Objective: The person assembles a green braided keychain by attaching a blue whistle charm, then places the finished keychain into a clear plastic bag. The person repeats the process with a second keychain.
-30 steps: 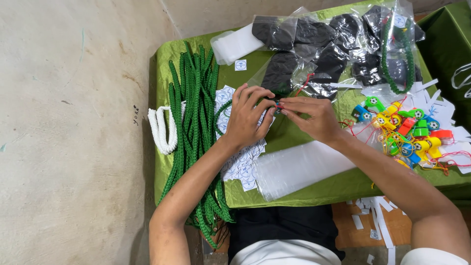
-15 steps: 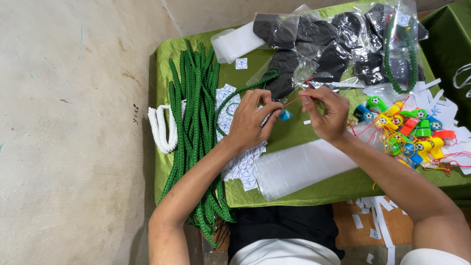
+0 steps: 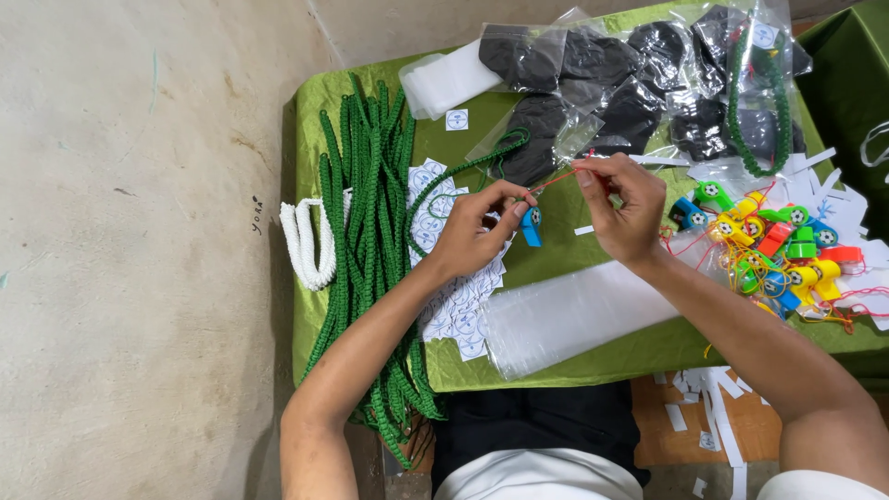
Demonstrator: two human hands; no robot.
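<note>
Head view, person seated at a bench (image 3: 370, 361) draped in green cloth.

Left hand (image 3: 477, 227): fingers pinched shut on a thin red string (image 3: 553, 179), from which a small blue plastic whistle (image 3: 532, 225) hangs just beside the thumb. A green braided cord (image 3: 454, 176) curves up from the same hand toward the far side of the bench.

Right hand (image 3: 620, 204): fingers closed on the other end of the red string, holding it above the bench, between the hands.

Handling, judged: whistle is light, rigid and smooth; likely to swing if held only by the string. String is thin, limp and easily slipped; a fingertip pinch close to the whistle's loop looks the best hold. Cord is soft and pliable, with a textured braid that should grip well.

Around: bundle of green braided cords (image 3: 370, 231) to the left, white cords (image 3: 306, 243) beyond it, round printed stickers (image 3: 458, 315), stack of clear plastic bags (image 3: 574, 315), pile of coloured whistles (image 3: 778, 250) to the right, bagged dark items (image 3: 574, 69) at the far edge.

Hard to make out: whether string and green cord are already joined; the contact is hidden by the left fingers. The bagged contents are indistinct. The right edge of the bench is cut off.
</note>
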